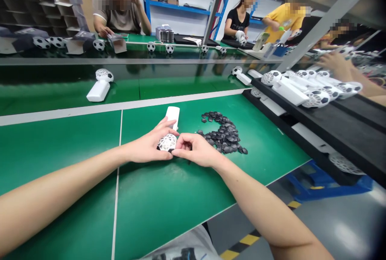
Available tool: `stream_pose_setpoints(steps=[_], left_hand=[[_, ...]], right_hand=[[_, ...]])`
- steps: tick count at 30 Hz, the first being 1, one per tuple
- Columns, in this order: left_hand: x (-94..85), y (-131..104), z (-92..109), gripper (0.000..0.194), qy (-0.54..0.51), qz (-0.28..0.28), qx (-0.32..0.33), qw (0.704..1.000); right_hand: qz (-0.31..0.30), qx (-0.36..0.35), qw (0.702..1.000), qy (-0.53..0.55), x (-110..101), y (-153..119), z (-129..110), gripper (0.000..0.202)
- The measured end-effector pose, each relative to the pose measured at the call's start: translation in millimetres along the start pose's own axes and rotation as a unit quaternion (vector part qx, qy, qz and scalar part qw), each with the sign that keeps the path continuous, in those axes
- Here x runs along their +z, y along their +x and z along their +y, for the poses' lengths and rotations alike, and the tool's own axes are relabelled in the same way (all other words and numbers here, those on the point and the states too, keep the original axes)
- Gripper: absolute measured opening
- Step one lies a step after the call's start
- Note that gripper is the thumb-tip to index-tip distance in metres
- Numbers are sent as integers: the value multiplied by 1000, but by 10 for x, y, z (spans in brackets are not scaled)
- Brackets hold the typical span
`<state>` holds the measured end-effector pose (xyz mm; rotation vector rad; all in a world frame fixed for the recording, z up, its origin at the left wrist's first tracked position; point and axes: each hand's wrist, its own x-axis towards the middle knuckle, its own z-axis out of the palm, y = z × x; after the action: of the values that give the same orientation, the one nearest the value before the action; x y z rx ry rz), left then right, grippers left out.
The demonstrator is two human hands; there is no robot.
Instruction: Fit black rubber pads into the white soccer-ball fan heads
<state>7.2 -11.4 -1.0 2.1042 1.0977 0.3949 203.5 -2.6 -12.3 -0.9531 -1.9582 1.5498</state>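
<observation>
A white handheld fan with a football-style mesh head (167,142) and a flat white handle (173,116) lies on the green table. My left hand (152,142) is wrapped around the head, thumb at the near side and fingers across the far side, over part of the handle. My right hand (196,149) has thumb and index finger pinched together against the head's right edge. Black shows near the right thumb tip, but whether a loose piece is between the fingers is hidden. Beyond the right hand lies a pile of small black pieces (226,134).
Racks (346,131) loaded with similar fans stand at the right. Across a pale rail, a conveyor (169,81) carries another fan (101,85) and one farther right (241,76). Football-patterned heads line the ledge behind. Co-workers sit opposite; another person's arm (340,65) reaches in at right.
</observation>
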Motion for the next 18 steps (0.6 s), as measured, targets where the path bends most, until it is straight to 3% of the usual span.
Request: stream_pose_setpoints(steps=[5, 8, 10, 13, 15, 18], left_hand=[[18, 14, 32, 41, -18, 12, 2, 1000], [9, 16, 60, 41, -17, 10, 3, 1000], [3, 14, 68, 42, -10, 12, -1, 1000], [10, 15, 58, 41, -3, 23, -2, 1000], [22, 18, 47, 42, 0, 29, 3, 1000], [27, 17, 37, 40, 7, 32, 7, 999]], right_hand=[[22, 11, 1000, -13, 3, 46, 60, 26], [51, -7, 996, -72, -121, 74, 91, 27], [134, 6, 972, -193, -256, 71, 108, 23], [241, 78, 890, -380, -435, 39, 134, 18], [240, 117, 864, -426, -486, 21, 150, 16], [219, 109, 870, -428, -473, 22, 170, 6]])
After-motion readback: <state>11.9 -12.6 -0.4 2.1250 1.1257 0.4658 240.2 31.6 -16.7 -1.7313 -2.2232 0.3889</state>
